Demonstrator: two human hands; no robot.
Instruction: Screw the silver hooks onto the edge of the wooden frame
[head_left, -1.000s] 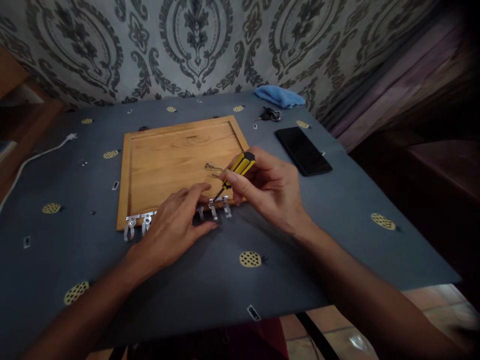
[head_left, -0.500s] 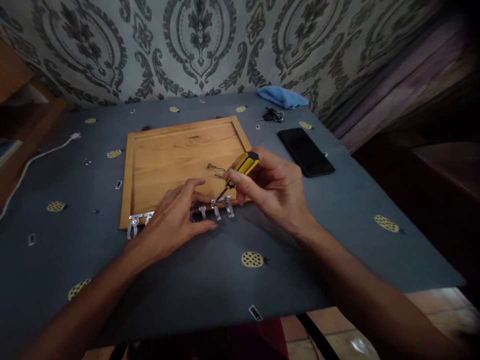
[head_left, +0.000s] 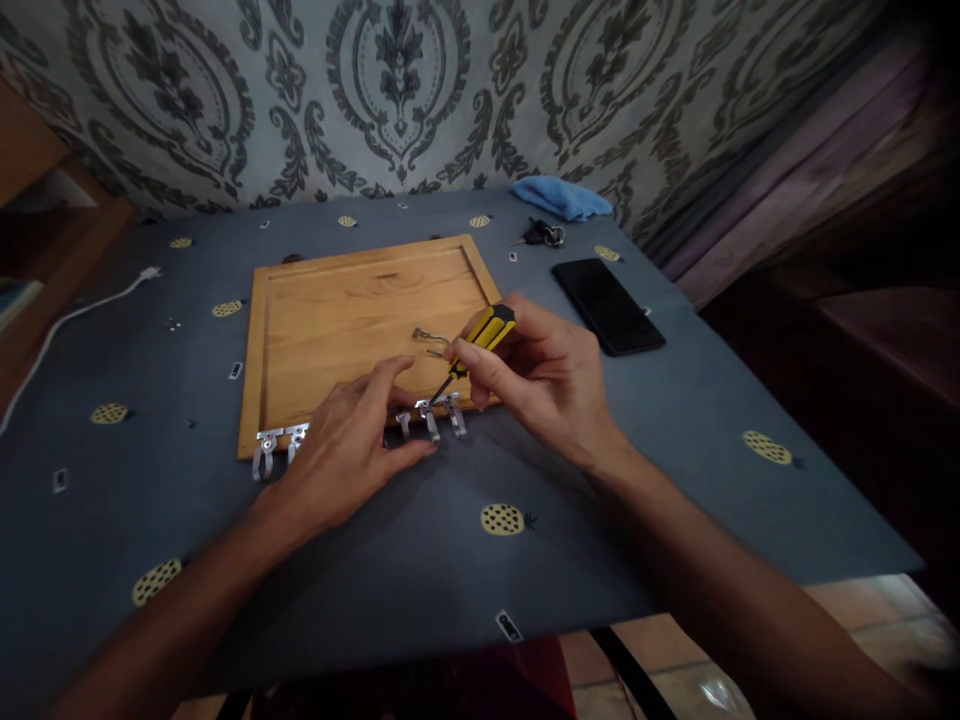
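Observation:
My right hand (head_left: 551, 380) grips a yellow and black screwdriver (head_left: 486, 335). The screwdriver slants down to the left, its tip at a silver metal clip (head_left: 429, 420) on the near edge of a framed wooden board (head_left: 352, 320). My left hand (head_left: 345, 440) rests over that same edge, thumb and fingers apart, hiding some of the clips. Another metal clip (head_left: 266, 455) shows at the board's left corner, and one more metal clip (head_left: 454, 415) lies right of the screwdriver tip. A small bent metal piece (head_left: 427, 334) is on the board, partly behind my right fingers.
Right of the board lies a black phone (head_left: 607, 305). Keys (head_left: 541, 233) and a blue cloth (head_left: 564, 197) are at the back right. A white cable (head_left: 79, 312) runs along the left, near some tiny loose metal pieces (head_left: 173, 324). A patterned wall stands behind the table.
The view has shifted very slightly. Both hands, the screwdriver and the board keep nearly the same places, with the tip still at the same clip.

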